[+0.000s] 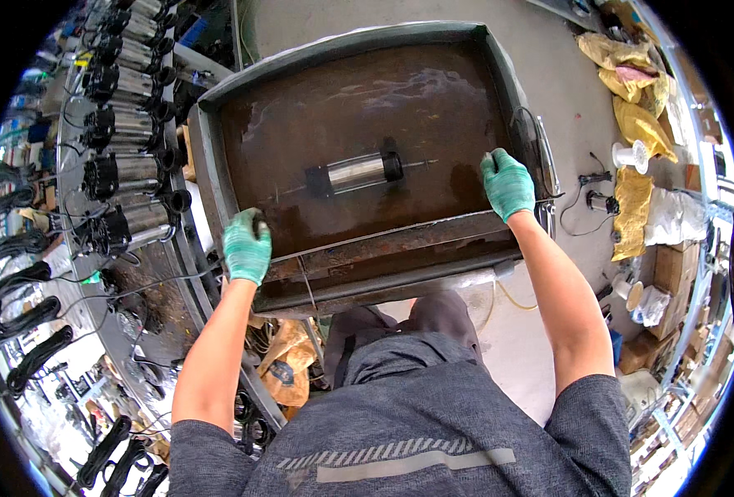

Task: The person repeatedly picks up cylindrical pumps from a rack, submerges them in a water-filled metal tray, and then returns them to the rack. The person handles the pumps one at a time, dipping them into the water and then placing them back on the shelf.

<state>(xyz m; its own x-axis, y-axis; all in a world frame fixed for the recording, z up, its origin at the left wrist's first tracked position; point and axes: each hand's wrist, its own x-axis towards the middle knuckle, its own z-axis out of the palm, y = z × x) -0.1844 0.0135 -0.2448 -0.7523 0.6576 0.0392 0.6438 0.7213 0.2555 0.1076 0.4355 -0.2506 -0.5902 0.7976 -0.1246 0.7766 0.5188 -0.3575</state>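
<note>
A rusty metal tank point(483, 228) filled with brown water stands in front of me. A shiny steel cylinder with black end caps point(355, 172) lies under the water near the middle, thin wires trailing from both ends. My left hand point(246, 246), in a green glove, rests at the tank's near left corner and seems to close on a small dark thing I cannot make out. My right hand point(507, 184), also green-gloved, lies fingers down on the tank's right side by the near rim, holding nothing that I can see.
A long bench on the left carries a row of several similar steel cylinders point(122, 170) with black cables point(19, 319). Yellow sacks point(636, 124) and cardboard boxes point(673, 269) lie on the concrete floor at right. A white spool point(632, 155) stands near the sacks.
</note>
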